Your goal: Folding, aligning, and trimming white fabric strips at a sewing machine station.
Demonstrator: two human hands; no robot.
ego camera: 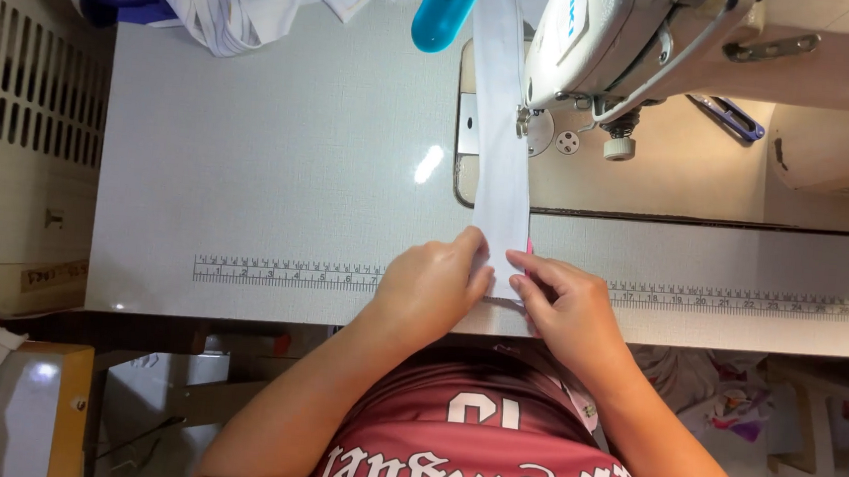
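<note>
White fabric strip (502, 164) runs flat and straight down the desk (279, 179), from under the sewing machine (608, 32) at 12 o'clock to the near edge, crossing the printed ruler (283, 273). Left hand (431, 287) is curled, fingertips pinching the strip's near end. Right hand (567, 306), at 3 o'clock of it, is likewise curled and pinches the same end.

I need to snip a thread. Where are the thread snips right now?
In the head view, the blue-handled snips lie at upper right on the sewing machine's bed, just right of the machine head.
</note>
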